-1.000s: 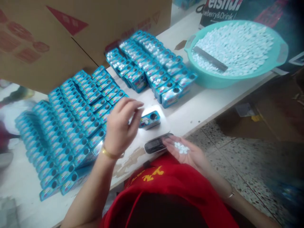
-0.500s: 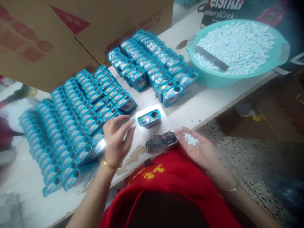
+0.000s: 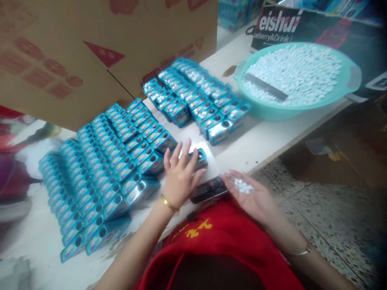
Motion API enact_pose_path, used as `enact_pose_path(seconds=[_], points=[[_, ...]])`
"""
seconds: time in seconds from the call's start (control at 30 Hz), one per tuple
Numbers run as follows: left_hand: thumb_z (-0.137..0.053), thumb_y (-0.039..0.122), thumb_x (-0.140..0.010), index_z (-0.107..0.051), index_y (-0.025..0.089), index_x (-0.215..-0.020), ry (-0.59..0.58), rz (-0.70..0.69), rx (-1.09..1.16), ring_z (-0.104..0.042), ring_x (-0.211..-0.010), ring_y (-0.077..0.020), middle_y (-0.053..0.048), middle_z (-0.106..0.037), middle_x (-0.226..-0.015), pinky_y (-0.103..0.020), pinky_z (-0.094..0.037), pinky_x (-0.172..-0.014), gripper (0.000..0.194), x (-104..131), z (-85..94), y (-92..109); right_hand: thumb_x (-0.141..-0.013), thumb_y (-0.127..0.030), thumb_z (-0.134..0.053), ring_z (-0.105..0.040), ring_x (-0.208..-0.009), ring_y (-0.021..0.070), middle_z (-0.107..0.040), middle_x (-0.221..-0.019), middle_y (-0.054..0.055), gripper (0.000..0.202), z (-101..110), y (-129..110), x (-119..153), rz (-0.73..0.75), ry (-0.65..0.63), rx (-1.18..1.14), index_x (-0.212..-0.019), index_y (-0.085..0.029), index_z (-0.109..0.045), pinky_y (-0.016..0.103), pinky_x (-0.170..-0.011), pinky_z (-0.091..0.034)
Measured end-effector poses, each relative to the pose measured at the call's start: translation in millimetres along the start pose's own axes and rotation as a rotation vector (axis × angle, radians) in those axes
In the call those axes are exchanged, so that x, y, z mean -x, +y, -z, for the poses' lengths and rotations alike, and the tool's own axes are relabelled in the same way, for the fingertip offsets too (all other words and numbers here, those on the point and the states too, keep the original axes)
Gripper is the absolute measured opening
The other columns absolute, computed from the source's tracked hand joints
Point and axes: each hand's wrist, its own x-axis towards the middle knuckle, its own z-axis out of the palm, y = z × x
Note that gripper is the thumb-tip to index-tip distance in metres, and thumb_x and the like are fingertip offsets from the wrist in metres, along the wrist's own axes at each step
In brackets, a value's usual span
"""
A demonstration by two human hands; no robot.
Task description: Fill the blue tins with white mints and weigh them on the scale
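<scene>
My left hand (image 3: 180, 181) is over a small blue container (image 3: 202, 159) on a white scale (image 3: 212, 158), fingers spread and covering most of its top. A dark round opening shows at the container's right end, with something white in it. Whether my fingers touch the container I cannot tell. My right hand (image 3: 260, 201) is palm up just right of the scale's dark panel (image 3: 208, 189), cupping a small heap of white tablets (image 3: 242, 186).
Rows of blue containers (image 3: 99, 169) stand at left. More containers (image 3: 196, 92), many with white tablets on top, stand behind the scale. A turquoise basin (image 3: 281, 114) of white tablets, with a flat dark strip (image 3: 266, 86) in it, is at right. A large cardboard box (image 3: 169, 32) stands behind.
My left hand has moved right, from beside the scale to over the container, its fingers spreading. My right hand still cups the tablets. The camera view has tilted up slightly.
</scene>
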Motion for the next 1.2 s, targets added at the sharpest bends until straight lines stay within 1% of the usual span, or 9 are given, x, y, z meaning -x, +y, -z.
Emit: enact_pose_path(seconds=[0.17, 0.3, 0.53, 0.67, 0.77, 0.87, 0.97, 1.1, 1.2], points=[[-0.055, 0.045, -0.085, -0.04, 0.014, -0.134, -0.019, 0.149, 0.018, -0.045, -0.121, -0.0313, -0.018, -0.051, -0.131, -0.047, -0.03, -0.099, 0.06, -16.1, -1.2, 1.5, -0.088, -0.012, -0.047, -0.065, -0.104, 0.0231, -0.071, -0.104, 0.017, 0.023, 1.0, 4.3, -1.7, -0.013, 0.01, 0.014, -0.102, -0.007, -0.065, 0.032, -0.094, -0.052], [-0.055, 0.041, -0.086, -0.055, 0.018, -0.113, -0.155, 0.179, 0.101, -0.056, -0.091, -0.0231, -0.008, -0.064, -0.097, -0.039, -0.037, -0.083, 0.036, -8.5, 8.8, -11.6, -0.09, -0.014, -0.045, -0.066, -0.103, 0.0228, -0.071, -0.103, 0.016, 0.024, -2.0, 6.1, -1.4, -0.036, 0.036, 0.025, -0.099, -0.007, -0.066, 0.032, -0.092, -0.054], [-0.062, 0.042, -0.081, -0.054, 0.02, -0.106, -0.053, 0.397, 0.109, -0.058, -0.09, -0.0203, -0.006, -0.064, -0.097, -0.035, -0.04, -0.08, 0.034, 44.6, 42.7, -57.7, -0.09, -0.012, -0.044, -0.066, -0.102, 0.0222, -0.072, -0.102, 0.015, 0.025, -3.0, 10.4, -1.4, -0.065, 0.052, 0.057, -0.099, -0.008, -0.067, 0.031, -0.091, -0.055], [-0.056, 0.04, -0.085, -0.054, 0.02, -0.105, -0.149, 0.38, -0.02, -0.058, -0.089, -0.0215, -0.006, -0.061, -0.097, -0.036, -0.04, -0.079, 0.028, 73.2, 32.9, -77.3, -0.088, -0.011, -0.048, -0.067, -0.1, 0.0226, -0.072, -0.101, 0.016, 0.022, -8.6, 18.1, -2.1, -0.103, 0.044, 0.059, -0.097, -0.007, -0.068, 0.029, -0.088, -0.056], [-0.056, 0.041, -0.085, -0.052, 0.02, -0.111, -0.107, 0.353, -0.087, -0.056, -0.097, -0.0248, -0.009, -0.059, -0.105, -0.039, -0.04, -0.081, 0.034, 70.6, 22.8, -83.5, -0.086, -0.012, -0.055, -0.067, -0.1, 0.0247, -0.071, -0.101, 0.019, 0.02, -13.6, 21.6, -3.8, -0.105, 0.062, 0.048, -0.098, -0.003, -0.067, 0.029, -0.086, -0.056], [-0.057, 0.044, -0.084, -0.049, 0.02, -0.119, -0.002, 0.276, -0.07, -0.051, -0.107, -0.0265, -0.011, -0.055, -0.113, -0.04, -0.039, -0.087, 0.043, 32.4, 22.4, -85.6, -0.084, -0.013, -0.059, -0.067, -0.099, 0.0264, -0.071, -0.101, 0.02, 0.02, -17.7, 21.9, -5.9, -0.099, 0.066, 0.033, -0.098, -0.002, -0.067, 0.029, -0.083, -0.057], [-0.05, 0.039, -0.089, -0.051, 0.021, -0.119, 0.001, 0.16, -0.051, -0.049, -0.11, -0.0251, -0.011, -0.054, -0.117, -0.039, -0.038, -0.089, 0.036, -37.5, 17.5, -91.0, -0.083, -0.013, -0.06, -0.068, -0.097, 0.0262, -0.072, -0.098, 0.021, 0.019, -21.1, 20.6, -7.3, -0.094, 0.059, 0.026, -0.097, -0.002, -0.067, 0.029, -0.082, -0.058], [-0.047, 0.034, -0.089, -0.054, 0.023, -0.12, -0.145, 0.134, -0.247, -0.046, -0.112, -0.0284, -0.012, -0.05, -0.124, -0.042, -0.037, -0.087, 0.033, -130.7, -17.9, -108.6, -0.083, -0.014, -0.06, -0.068, -0.097, 0.0247, -0.071, -0.101, 0.02, 0.019, -22.1, 17.2, -8.1, -0.074, 0.056, 0.012, -0.098, -0.004, -0.067, 0.029, -0.083, -0.057], [-0.054, 0.031, -0.084, -0.061, 0.021, -0.107, -0.198, 0.133, -0.291, -0.045, -0.112, -0.0315, -0.013, -0.051, -0.122, -0.044, -0.037, -0.086, 0.026, -167.7, -48.2, -119.1, -0.084, -0.013, -0.059, -0.067, -0.101, 0.0237, -0.071, -0.104, 0.019, 0.019, -19.7, 13.4, -7.4, -0.054, 0.067, -0.016, -0.099, -0.005, -0.066, 0.029, -0.086, -0.056]])
